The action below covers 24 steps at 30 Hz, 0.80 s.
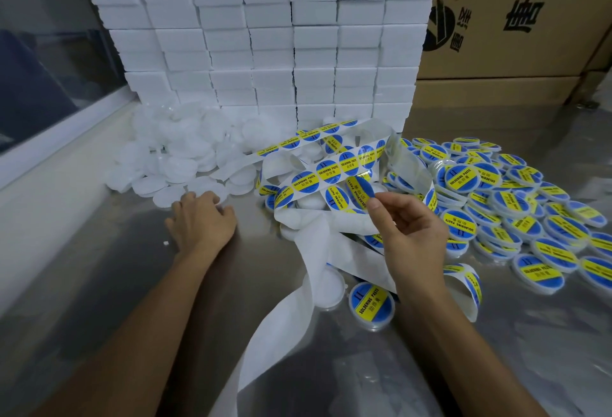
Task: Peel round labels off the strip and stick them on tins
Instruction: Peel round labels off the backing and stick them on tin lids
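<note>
1. Pinching a round blue-and-yellow label [359,192] between thumb and forefinger, the right hand [410,237] is raised above the bench [139,284], its other fingers loosely curled.
2. That label sits at the fingertips just in front of the tangled strip [334,171], which loops across the middle of the bench with more printed labels along it; whether the held label is fully free of the backing cannot be told.
3. Bare white backing [291,317] from the strip trails down toward the near edge, passing between the two forearms.
4. Lying palm-down at the left of the strip, the left hand [202,221] has its fingers curved over a plain white tin [212,191] at the edge of the unlabelled pile [172,151]; how firmly it holds the tin is not clear.
5. One labelled tin [371,305] lies on the bench just below the right wrist, beside a plain white one [326,289].
6. Many finished tins [516,218] are heaped to the right of the right hand.
7. Stacked white foam blocks [265,35] and cardboard cartons [516,19] stand behind.
</note>
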Motion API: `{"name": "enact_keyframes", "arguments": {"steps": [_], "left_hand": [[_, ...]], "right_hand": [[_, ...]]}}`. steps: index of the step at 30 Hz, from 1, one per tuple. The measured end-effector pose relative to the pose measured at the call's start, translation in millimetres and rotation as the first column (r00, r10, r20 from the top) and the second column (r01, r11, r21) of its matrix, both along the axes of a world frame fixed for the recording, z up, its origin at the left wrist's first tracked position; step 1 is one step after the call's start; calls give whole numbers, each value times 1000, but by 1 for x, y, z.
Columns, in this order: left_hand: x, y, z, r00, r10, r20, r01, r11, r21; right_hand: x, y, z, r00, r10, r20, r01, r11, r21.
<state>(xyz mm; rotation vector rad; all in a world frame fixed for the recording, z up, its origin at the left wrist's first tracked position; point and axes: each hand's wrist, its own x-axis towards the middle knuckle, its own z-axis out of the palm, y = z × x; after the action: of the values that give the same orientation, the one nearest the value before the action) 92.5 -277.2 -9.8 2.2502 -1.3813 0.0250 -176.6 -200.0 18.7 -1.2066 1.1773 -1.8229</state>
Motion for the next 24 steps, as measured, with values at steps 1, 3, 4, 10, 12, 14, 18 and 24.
{"name": "enact_keyframes", "arguments": {"steps": [1, 3, 4, 10, 12, 14, 18, 24], "left_hand": [[1, 0, -1, 1000, 6, -6, -6, 1000, -14], [3, 0, -1, 999, 18, -38, -20, 999, -48], [4, 1, -1, 998, 20, -63, -24, 997, -68], [-1, 12, 2, 937, -46, -345, -29, 977, -210], [-11, 21, 4, 917, -83, -390, -37, 956, -291], [-26, 34, 6, 917, -157, -366, -6, 914, -406], [-53, 54, 19, 891, -420, -170, 212, 719, -662], [-89, 80, 25, 761, -624, 178, 515, 415, -750]], "right_hand": [[0, 0, 0, 1000, 6, -4, -6, 1000, 8], [1, 1, -1, 1000, 28, -14, -28, 999, 33], [2, 1, -1, 999, 40, -18, -39, 998, 43], [3, 3, 0, 997, 52, -56, -50, 998, 35], [2, 3, 1, 998, 37, -51, -35, 999, 38], [2, 4, 1, 999, 24, -37, -22, 999, 46], [3, 6, 2, 999, 19, -43, -18, 999, 41], [6, 9, 4, 994, 91, 64, -95, 993, 68]]}}
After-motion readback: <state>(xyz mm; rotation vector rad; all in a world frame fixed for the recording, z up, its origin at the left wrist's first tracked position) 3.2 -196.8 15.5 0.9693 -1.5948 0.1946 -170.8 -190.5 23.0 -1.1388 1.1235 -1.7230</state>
